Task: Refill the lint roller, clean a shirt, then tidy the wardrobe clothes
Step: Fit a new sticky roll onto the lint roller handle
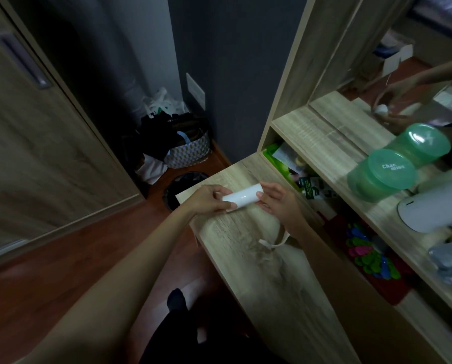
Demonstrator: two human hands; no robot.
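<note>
A white lint roller refill roll (242,197) lies level between my two hands, just above the wooden desk top (248,248). My left hand (209,199) grips its left end, thumb on top and fingers curled beneath. At the roll's right end, the fingertips of my right hand (277,200) pinch it. The lint roller handle is not in sight. A mirror at the upper right shows a reflection of the hands and the roll.
A black-lined bin (185,185) stands on the floor left of the desk, with bags (185,143) behind it. A green round container (385,174) and a white cylinder (434,206) sit on the shelf. A wardrobe door (36,122) is at left.
</note>
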